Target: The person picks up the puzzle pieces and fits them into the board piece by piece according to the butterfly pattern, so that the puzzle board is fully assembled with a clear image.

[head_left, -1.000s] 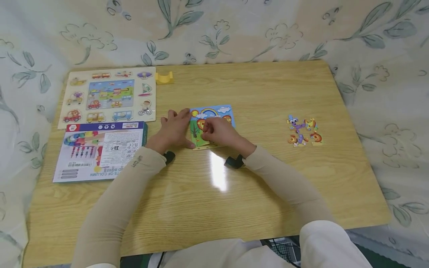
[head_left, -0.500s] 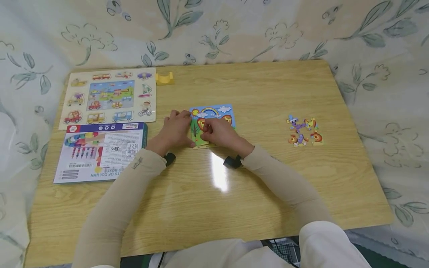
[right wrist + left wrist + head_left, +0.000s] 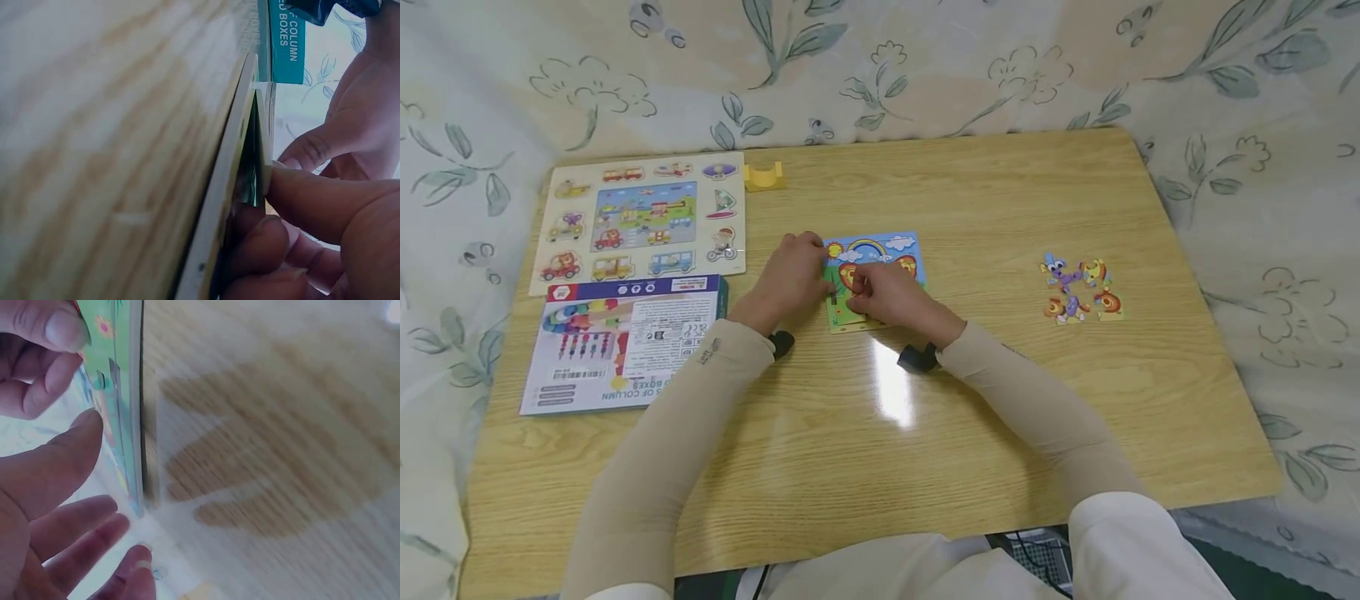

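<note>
A small picture puzzle board (image 3: 895, 244), with a rainbow, clouds and a butterfly, lies flat at mid-table. My right hand (image 3: 893, 293) reaches over its front part and pinches a thin puzzle piece (image 3: 263, 144) between thumb and fingers. Seen from the right wrist, that piece is tilted up off the board, with fingertips under it. My left hand (image 3: 792, 279) is at the board's left edge. In the left wrist view its fingers are extended and apart, and its thumb (image 3: 84, 434) lies close to the board; I cannot tell whether it touches.
Several loose animal puzzle pieces (image 3: 1078, 289) lie to the right. A larger vehicle puzzle board (image 3: 733, 250) is at the back left, with a flat box (image 3: 625, 333) in front of it. Beside the larger board sits a yellow curved block (image 3: 764, 177). A patterned curtain (image 3: 880, 75) surrounds the table.
My left thumb has left the board's lower left corner and moved up along the left edge, with the hand shifting slightly away from me. My right hand stays almost still, holding the piece.
</note>
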The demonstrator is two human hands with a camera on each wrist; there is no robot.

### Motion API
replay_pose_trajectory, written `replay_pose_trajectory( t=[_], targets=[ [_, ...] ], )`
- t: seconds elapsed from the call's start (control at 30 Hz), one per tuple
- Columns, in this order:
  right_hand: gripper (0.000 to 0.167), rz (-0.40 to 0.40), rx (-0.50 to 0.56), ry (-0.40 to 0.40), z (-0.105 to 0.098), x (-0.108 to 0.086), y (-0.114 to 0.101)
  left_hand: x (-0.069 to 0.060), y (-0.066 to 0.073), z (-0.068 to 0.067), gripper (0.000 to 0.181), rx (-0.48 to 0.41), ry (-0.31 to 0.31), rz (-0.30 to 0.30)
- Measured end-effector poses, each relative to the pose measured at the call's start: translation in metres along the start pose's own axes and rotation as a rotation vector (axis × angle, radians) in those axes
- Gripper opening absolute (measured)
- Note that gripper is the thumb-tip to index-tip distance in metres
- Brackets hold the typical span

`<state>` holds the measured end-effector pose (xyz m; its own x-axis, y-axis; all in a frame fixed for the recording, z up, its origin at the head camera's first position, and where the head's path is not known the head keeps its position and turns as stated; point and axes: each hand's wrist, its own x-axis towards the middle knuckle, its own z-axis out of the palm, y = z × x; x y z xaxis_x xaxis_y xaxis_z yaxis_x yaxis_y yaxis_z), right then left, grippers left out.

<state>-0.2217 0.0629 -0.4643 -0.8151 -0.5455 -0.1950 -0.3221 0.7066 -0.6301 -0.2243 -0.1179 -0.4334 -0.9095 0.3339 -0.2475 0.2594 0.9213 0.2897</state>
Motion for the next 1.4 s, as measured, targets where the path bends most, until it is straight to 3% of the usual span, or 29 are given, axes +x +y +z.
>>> replay_pose_trajectory(
  t=[0.2, 0.53, 0.8, 1.1, 1.4],
  targets=[
    [0.017, -0.013, -0.012, 0.003, 0.000, 0.001, -0.001, 0.007, -0.004, 0.000, 0.054, 0.015, -0.033, 0.007],
    [0.019, 0.008, 0.007, -0.002, -0.002, 0.002, -0.001, 0.024, -0.008, -0.001, 0.043, -0.083, -0.012, -0.025],
    [0.022, 0.022, -0.006, -0.004, 0.002, 0.003, -0.001, 0.027, -0.012, 0.000, 0.055, -0.062, -0.048, -0.053],
    [0.025, 0.022, -0.036, 0.028, 0.000, 0.002, -0.002, 0.030, -0.013, -0.005, 0.053, -0.015, -0.060, -0.022],
    [0.026, 0.073, -0.054, 0.044, 0.005, 0.004, -0.004, 0.032, -0.013, -0.005, 0.053, 0.027, -0.069, -0.043]
  ],
)
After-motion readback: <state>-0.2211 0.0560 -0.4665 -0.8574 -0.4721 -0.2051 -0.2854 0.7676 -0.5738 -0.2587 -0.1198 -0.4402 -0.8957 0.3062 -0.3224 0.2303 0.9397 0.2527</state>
